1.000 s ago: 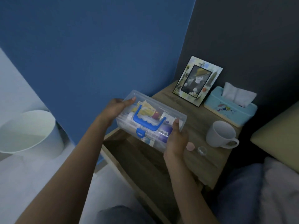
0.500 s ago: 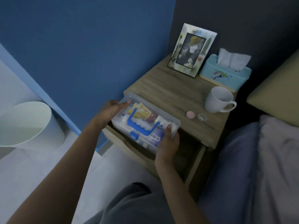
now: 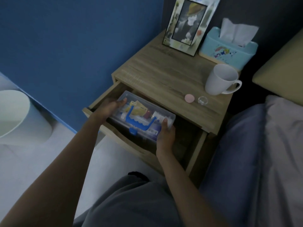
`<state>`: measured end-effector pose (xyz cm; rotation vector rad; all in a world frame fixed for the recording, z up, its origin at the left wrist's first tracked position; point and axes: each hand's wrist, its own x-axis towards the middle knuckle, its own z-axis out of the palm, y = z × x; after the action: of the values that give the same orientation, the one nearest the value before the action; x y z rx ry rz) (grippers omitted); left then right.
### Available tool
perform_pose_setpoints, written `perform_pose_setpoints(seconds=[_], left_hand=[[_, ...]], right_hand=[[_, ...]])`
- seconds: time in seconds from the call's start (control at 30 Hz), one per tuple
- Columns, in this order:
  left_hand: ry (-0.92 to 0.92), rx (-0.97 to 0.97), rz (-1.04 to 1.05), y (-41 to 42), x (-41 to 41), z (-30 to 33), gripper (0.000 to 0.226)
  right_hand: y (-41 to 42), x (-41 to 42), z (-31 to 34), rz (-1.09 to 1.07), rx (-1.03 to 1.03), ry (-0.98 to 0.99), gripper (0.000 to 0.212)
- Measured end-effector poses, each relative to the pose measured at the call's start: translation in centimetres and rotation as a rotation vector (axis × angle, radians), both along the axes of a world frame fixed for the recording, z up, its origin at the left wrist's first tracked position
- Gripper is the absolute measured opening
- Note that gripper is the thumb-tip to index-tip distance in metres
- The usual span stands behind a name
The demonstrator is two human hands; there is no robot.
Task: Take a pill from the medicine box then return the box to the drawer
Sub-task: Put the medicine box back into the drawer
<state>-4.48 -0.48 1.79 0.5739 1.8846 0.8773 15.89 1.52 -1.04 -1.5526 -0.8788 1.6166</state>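
Note:
A clear plastic medicine box (image 3: pixel 142 114) with a blue handle and blue clasp is held low inside the open drawer (image 3: pixel 121 136) of the wooden nightstand. My left hand (image 3: pixel 109 108) grips its left end and my right hand (image 3: pixel 165 136) grips its right front corner. Packets and small bottles show through the lid. On the nightstand top lie a pink round pill (image 3: pixel 189 97) and, just right of it, a small clear cap (image 3: pixel 202 100). The drawer's floor under the box is hidden.
A white mug (image 3: pixel 219 80), a light blue tissue box (image 3: pixel 227 48) and a picture frame (image 3: pixel 190 25) stand on the nightstand top (image 3: pixel 160 74). A white bin (image 3: pixel 14 115) sits on the floor at left. Bedding (image 3: pixel 270 153) lies to the right, and my grey-clad knee (image 3: pixel 131 202) is below.
Both hands have lowered the medicine box from above the nightstand's front edge down into the open drawer. The view has tilted downward.

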Motion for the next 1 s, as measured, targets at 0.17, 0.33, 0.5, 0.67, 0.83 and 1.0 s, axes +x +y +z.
perform_pose_setpoints(seconds=[0.17, 0.33, 0.5, 0.67, 0.83, 1.0], left_hand=[[0.037, -0.049, -0.034, 1.7, -0.3, -0.7, 0.046], [0.046, -0.058, -0.071, 2.5, -0.7, -2.0, 0.045], [0.032, -0.117, -0.065, 2.4, -1.0, -3.0, 0.048], [0.042, -0.125, -0.079, 2.4, -1.0, -3.3, 0.037], [0.043, -0.087, -0.096, 2.3, -1.3, -3.9, 0.019], [0.205, 0.149, 0.037, 1.6, 0.1, -3.5, 0.013]], right_hand=[[0.9, -0.4, -2.1, -0.002, -0.031, -0.022, 0.032], [1.3, -0.5, -3.1, 0.026, -0.077, -0.052, 0.041], [1.3, -0.6, -3.7, 0.071, -0.167, -0.069, 0.044], [1.6, -0.4, -4.0, 0.096, -0.156, -0.093, 0.045], [1.6, -0.4, -3.3, 0.125, -0.146, -0.109, 0.042], [0.4, 2.3, 1.0, 0.297, 0.182, -0.242, 0.051]])
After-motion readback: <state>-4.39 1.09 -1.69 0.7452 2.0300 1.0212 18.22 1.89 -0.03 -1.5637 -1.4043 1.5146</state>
